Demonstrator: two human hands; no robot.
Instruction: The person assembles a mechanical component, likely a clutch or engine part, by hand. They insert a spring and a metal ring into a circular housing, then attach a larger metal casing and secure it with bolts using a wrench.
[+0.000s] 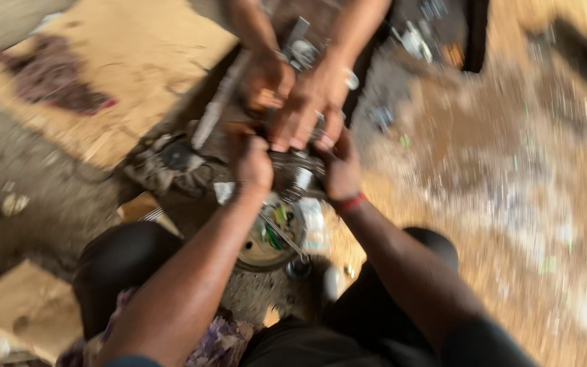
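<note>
At the centre of the frame, a little above the middle, sits a dark metal mechanical part, round and greasy-looking, badly blurred so its exact kind cannot be told. Four hands meet on it. The person's left hand comes up from the lower left and is curled shut on the part's left edge, knuckles toward the camera. The right hand, with a red band at the wrist, closes on the right edge, thumb up; how firm that hold is, the blur hides. Both forearms run up from the bottom of the frame and converge, elbows spread over the bent knees.

From the top of the frame a co-worker's two hands press down on the upper side of the same part, fingers splayed and overlapping.

As for progress, the part looks to be mid-work: it is gripped from all sides, neither set aside nor clearly fitted, and whether anything has come loose cannot be seen.

Just below the hands lies a shallow round tray with small bits in it. A grey metal rod slants away to the upper left over cardboard, and sandy ground fills the right side
</note>
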